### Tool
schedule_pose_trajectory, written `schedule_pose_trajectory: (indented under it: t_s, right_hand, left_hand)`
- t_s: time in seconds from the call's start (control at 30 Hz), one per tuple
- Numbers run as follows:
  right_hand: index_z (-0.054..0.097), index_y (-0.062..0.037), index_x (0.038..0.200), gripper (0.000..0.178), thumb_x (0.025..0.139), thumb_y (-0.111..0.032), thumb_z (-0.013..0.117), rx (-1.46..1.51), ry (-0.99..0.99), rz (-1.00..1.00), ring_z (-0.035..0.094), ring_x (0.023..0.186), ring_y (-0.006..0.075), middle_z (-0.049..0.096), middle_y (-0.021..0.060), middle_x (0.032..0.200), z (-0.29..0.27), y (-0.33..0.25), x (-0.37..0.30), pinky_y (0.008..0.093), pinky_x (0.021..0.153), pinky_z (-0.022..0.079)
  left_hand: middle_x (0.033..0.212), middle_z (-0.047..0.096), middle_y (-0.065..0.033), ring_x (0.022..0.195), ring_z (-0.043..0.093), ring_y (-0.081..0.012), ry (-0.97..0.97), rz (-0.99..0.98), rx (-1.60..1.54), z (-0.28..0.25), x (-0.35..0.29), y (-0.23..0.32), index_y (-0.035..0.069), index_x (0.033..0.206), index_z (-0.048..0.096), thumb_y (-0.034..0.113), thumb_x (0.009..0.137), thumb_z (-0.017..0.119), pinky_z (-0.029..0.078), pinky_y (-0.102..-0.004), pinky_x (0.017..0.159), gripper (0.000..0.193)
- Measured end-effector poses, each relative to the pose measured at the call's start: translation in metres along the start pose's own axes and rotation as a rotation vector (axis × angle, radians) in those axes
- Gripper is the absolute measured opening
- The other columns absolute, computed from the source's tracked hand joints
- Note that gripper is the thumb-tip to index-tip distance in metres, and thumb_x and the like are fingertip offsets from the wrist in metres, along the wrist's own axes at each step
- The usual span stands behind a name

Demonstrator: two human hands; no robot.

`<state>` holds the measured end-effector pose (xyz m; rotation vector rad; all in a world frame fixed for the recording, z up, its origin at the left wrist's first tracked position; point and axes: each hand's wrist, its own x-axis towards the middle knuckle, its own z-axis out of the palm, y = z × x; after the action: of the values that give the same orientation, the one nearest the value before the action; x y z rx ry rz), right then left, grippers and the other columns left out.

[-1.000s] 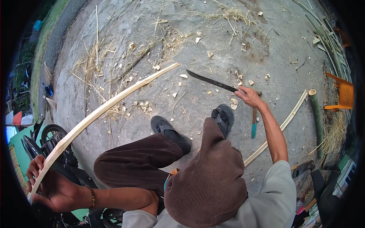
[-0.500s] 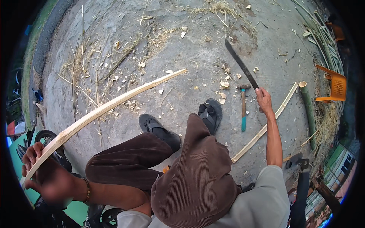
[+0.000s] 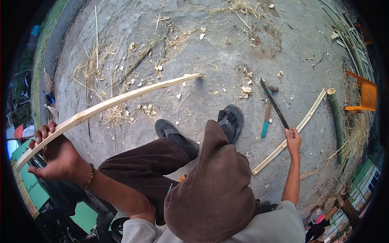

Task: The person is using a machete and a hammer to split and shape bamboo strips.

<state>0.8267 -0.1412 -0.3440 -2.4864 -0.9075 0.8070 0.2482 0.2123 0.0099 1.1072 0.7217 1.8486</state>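
Observation:
My left hand, with a beaded bracelet at the wrist, grips a long pale split-bamboo strip near its left end. The strip slants away to the right, and its far end is in front of my sandalled feet. In my right hand is the handle of a machete, its dark blade pointing forward and left. From this view the blade crosses in front of a hammer with a blue-green grip, lying on the ground. A second pale bamboo strip lies beside and partly behind my right hand.
A green bamboo pole lies on the right, near an orange plastic chair. Beyond are bundled bamboo lengths. Chips and fibres litter the concrete. Part of a motorcycle stands at the lower left.
My right hand has drawn the machete back toward me, so its blade now overlaps the hammer. My left hand still grips the bamboo strip, slightly higher in view. The whole view has shifted a little.

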Motion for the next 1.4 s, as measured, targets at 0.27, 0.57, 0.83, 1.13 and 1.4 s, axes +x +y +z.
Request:
schedule_pose_trajectory:
  t_s: [0.27,0.57,0.83,1.13,1.4]
  right_hand:
    - [0.055,-0.0038,0.112,0.036,0.093,-0.031,0.068,0.404,-0.22,-0.113,0.063,0.068,0.0224,0.061,0.0119,0.07,0.101,-0.178,0.04,0.0381,0.063,0.049]
    - [0.051,-0.0062,0.112,0.029,0.094,-0.027,0.062,0.285,-0.342,-0.551,0.066,0.081,0.0443,0.066,0.0231,0.082,0.185,-0.308,0.049,0.0472,0.065,0.052]
    - [0.049,-0.0023,0.107,0.031,0.097,-0.03,0.059,0.001,-0.353,-0.665,0.063,0.071,0.0487,0.064,0.0247,0.072,0.231,-0.267,0.083,0.0526,0.064,0.052]
    - [0.055,0.0043,0.092,0.038,0.094,-0.033,0.06,0.174,-0.486,-0.538,0.062,0.073,0.0498,0.062,0.0284,0.072,0.217,-0.275,0.072,0.0544,0.066,0.048]
    - [0.058,0.0054,0.09,0.042,0.094,-0.036,0.058,0.166,-0.528,-0.585,0.064,0.08,0.0492,0.064,0.0316,0.078,0.204,-0.279,0.067,0.0526,0.071,0.05]
  left_hand:
    - [0.076,0.037,-0.0067,0.076,0.037,-0.0236,0.137,0.034,0.253,0.027,0.024,-0.008,0.008,0.079,0.041,0.076,0.093,0.022,0.037,-0.0402,0.076,0.072]
    - [0.077,0.038,-0.0068,0.075,0.036,-0.0217,-0.16,-0.003,0.131,0.015,0.018,-0.003,0.011,0.076,0.038,0.088,0.083,0.019,0.039,-0.0358,0.071,0.08]
    - [0.077,0.039,-0.0048,0.077,0.038,-0.0217,-0.115,0.01,0.162,0.003,0.017,0.0,0.01,0.074,0.044,0.093,0.074,0.029,0.037,-0.0377,0.078,0.084]
    - [0.079,0.04,-0.0028,0.081,0.036,-0.0209,-0.205,0.048,0.055,0.014,0.007,-0.005,0.012,0.075,0.047,0.093,0.068,0.044,0.034,-0.0383,0.079,0.081]
    - [0.08,0.04,-0.0019,0.082,0.036,-0.0204,-0.231,0.047,0.1,0.027,-0.003,-0.003,0.013,0.076,0.048,0.094,0.066,0.044,0.033,-0.0381,0.08,0.082]
